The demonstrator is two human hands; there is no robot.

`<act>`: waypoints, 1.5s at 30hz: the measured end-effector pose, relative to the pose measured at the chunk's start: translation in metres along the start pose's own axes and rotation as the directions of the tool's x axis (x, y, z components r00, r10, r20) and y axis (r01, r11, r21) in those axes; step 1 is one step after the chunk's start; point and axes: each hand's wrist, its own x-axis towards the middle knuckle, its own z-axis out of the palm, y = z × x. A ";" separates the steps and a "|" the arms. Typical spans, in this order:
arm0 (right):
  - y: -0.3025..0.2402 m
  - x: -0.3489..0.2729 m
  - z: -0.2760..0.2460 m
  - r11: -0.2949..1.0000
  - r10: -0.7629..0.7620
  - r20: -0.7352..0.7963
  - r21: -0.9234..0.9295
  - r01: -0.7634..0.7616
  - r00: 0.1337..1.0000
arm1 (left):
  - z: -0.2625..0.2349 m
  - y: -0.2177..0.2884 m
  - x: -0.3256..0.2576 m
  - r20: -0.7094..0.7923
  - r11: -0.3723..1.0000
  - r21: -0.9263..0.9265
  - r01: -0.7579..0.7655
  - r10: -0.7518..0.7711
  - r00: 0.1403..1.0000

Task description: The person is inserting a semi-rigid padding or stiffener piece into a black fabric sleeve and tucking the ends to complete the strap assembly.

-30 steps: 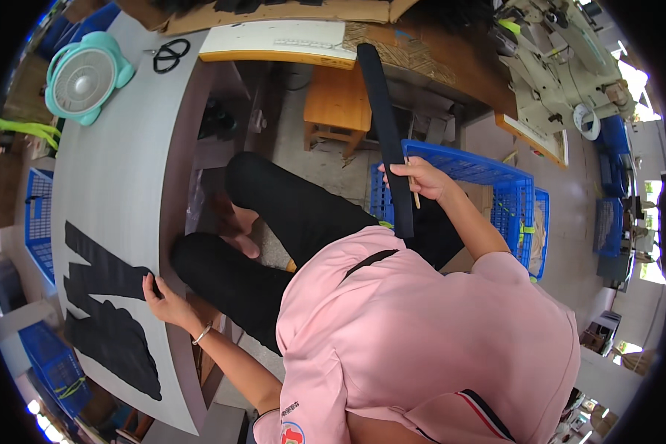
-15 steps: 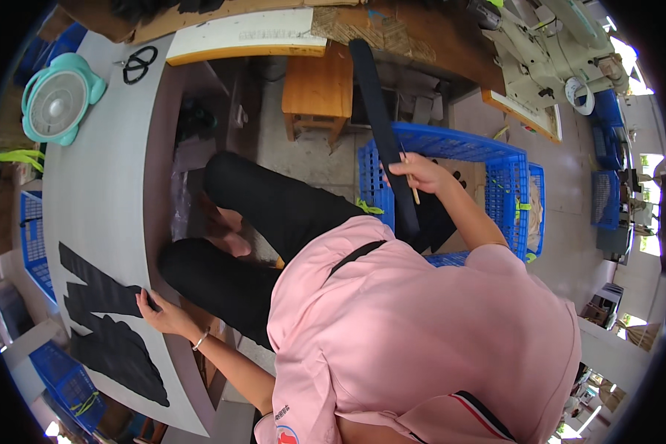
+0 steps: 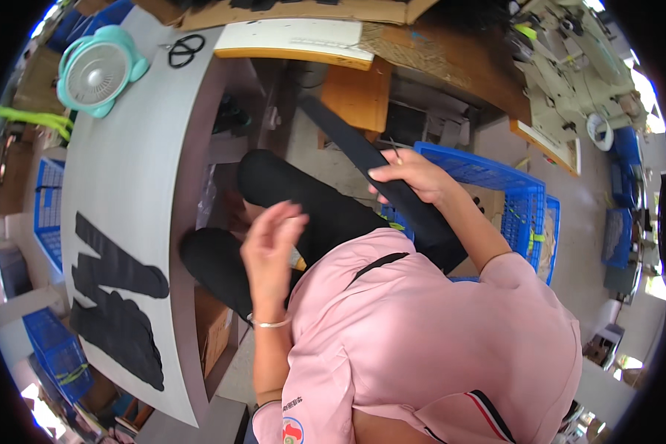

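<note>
While the person (image 3: pixel 436 325) in pink sat beside a grey surface (image 3: pixel 129 170), their R hand (image 3: pixel 414 177) held a long black fabric strip (image 3: pixel 344 138), fingers pinched narrow around it. The strip slanted from in front of a wooden stool (image 3: pixel 355 92) down twd. a blue basket (image 3: pixel 529 214) at the person's R. A thin item (image 3: pixel 395 150) poked up by the R fingers, too small to ID. The L hand (image 3: pixel 270 240), blurred, hung over the black-trousered legs (image 3: pixel 303 189), fingers loosely bent and slightly apart. On the surface: more black fabric pcs. (image 3: pixel 118 337) near its close end; at the far end, a teal fan (image 3: pixel 100 72) w/ black-handled scissors (image 3: pixel 186 51) just beside it.
</note>
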 end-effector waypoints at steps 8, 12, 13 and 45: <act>-0.027 0.041 0.142 0.933 -0.358 0.035 -0.004 0.359 0.933 | 0.019 0.017 -0.022 -0.046 0.952 -0.300 0.057 -0.074 0.996; -0.024 0.047 0.163 0.912 -0.405 0.127 -0.012 0.409 0.906 | 0.002 0.018 -0.026 -0.221 0.940 -0.339 -0.036 -0.042 0.974; -0.023 0.046 0.166 0.910 -0.408 0.150 -0.019 0.415 0.901 | -0.001 0.019 -0.027 -0.237 0.938 -0.343 -0.052 -0.033 0.971; -0.059 0.044 0.200 0.796 -0.462 0.274 -0.291 0.530 0.844 | -0.112 0.041 0.018 -0.164 0.435 -0.860 -0.268 0.261 0.951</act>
